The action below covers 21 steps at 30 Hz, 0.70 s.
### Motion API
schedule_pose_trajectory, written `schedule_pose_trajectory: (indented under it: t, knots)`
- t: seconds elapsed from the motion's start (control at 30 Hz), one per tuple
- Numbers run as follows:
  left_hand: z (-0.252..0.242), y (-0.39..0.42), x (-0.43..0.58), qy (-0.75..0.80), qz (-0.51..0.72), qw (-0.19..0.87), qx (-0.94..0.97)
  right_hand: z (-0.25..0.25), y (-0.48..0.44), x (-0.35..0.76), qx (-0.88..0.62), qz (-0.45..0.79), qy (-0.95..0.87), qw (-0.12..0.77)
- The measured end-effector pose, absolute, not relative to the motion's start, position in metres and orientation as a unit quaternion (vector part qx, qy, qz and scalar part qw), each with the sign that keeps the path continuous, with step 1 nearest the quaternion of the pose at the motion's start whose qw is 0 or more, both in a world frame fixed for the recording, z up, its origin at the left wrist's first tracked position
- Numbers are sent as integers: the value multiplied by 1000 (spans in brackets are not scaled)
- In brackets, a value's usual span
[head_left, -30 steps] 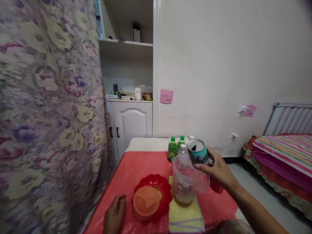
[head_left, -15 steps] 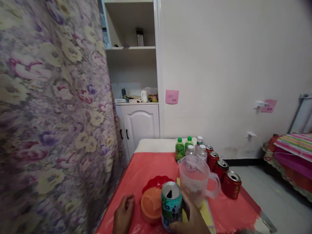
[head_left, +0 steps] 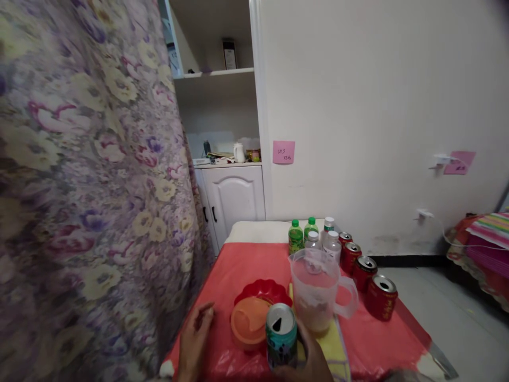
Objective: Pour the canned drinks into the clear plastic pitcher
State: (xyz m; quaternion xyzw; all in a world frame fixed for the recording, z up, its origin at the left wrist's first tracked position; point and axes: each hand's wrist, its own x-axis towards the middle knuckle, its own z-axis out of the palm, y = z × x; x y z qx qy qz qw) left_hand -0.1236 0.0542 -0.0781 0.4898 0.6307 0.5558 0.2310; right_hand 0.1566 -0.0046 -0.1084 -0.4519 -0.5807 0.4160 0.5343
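My right hand (head_left: 312,358) is wrapped round a teal drink can (head_left: 281,339) with an opened silver top, held upright at the near side of the table. An orange bowl-like container (head_left: 248,326) stands just left of the can, partly overlapping a red scalloped dish (head_left: 262,289) behind it. Left of the orange container, my left hand (head_left: 196,329) rests near the red tablecloth, fingers loosely bent and holding nothing. A clear plastic pitcher (head_left: 316,297) with its handle to the right stands beyond my right hand, near a yellow cloth (head_left: 336,350).
Several red cans (head_left: 382,297) line the table's right edge. Green-capped bottles (head_left: 295,239) and white-capped clear bottles (head_left: 332,245) cluster at the back. A floral curtain (head_left: 99,185) hangs on the left, beside a white cabinet (head_left: 234,196). A wall rises behind the table.
The view has shifted slightly. My left hand has loosened from a more curled shape. My right hand still grips the teal can, which sits a little lower in view.
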Motion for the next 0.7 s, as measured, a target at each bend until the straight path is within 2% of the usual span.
schedule_pose_trajectory:
  t: [0.23,0.5,0.7]
  knots:
    - [-64,-16,-40,547,522,362,545,-103,-10,157,-457,413,-559,555]
    - [-81,-25,-4,459,504,380,625,-113,-9,159,-495,362,-568,548]
    - [-100,-14,3,466,501,384,620,-110,-14,156,-487,340,-574,564]
